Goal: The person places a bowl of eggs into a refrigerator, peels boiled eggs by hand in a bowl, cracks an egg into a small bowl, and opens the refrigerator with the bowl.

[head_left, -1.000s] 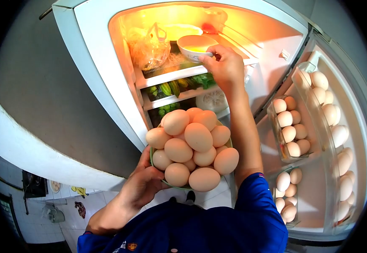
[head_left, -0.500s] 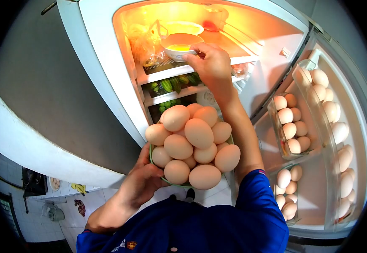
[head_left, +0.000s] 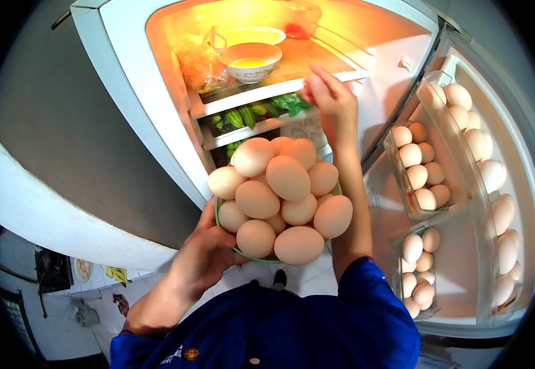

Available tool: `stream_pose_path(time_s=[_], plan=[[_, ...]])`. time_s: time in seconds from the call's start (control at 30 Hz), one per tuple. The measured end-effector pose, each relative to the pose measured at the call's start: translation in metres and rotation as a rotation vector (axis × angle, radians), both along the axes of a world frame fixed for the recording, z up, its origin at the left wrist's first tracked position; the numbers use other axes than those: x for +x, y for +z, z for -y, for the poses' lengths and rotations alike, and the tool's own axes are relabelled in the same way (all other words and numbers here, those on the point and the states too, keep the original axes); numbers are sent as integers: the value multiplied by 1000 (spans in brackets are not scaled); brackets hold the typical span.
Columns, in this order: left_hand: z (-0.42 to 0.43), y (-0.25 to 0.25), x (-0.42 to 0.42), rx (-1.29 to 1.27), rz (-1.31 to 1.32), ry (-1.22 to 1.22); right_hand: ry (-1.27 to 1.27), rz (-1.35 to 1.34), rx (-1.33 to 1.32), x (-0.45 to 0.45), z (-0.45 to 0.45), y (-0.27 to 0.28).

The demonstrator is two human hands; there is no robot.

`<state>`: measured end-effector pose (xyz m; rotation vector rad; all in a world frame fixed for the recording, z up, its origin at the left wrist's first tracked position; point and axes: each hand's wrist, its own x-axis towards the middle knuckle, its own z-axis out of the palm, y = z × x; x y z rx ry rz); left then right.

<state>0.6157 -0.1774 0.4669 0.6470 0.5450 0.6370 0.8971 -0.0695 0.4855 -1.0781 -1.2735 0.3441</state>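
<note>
My left hand [head_left: 209, 249] grips the side of a green-rimmed bowl [head_left: 218, 215] heaped with brown eggs [head_left: 289, 178], held in front of my body. Beyond it my right hand [head_left: 335, 101] is raised at the front edge of the fridge shelf, fingers partly curled and apart, slightly blurred. It is clear of the white patterned bowl [head_left: 252, 72], which stands upright on the top shelf with yellow liquid inside. A small reddish patch shows by my right fingertips; I cannot make out what it is.
The fridge door [head_left: 526, 258] stands wide to the right, its racks full of eggs [head_left: 430, 166]. Behind the patterned bowl is a pale dish [head_left: 261, 35], with a plastic bag [head_left: 200, 67] at left. Green ridged vegetables [head_left: 237, 117] lie on the shelf below.
My right hand has let go of the patterned bowl and moved right and slightly down. The bowl stays on the shelf. My left hand still holds the egg bowl.
</note>
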Motion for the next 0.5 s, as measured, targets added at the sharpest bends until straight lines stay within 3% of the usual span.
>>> stream_pose_path(time_s=[0.07,0.17,0.23,0.33,0.4,0.5], plan=[[-1,6,3,4,9,-9,48,-372,-39,8,28,-23],[-5,14,8,18,38,-17,129,-496,9,10,73,-70],[-9,19,13,26,55,-23,192,-721,131,-2,103,-96],[-15,28,21,95,93,-63,255,-677,34,-12,142,-115],[-19,34,30,121,116,-79,78,-607,-87,-24,156,-118],[-26,42,42,183,126,-104,81,-426,-15,-39,164,-93]])
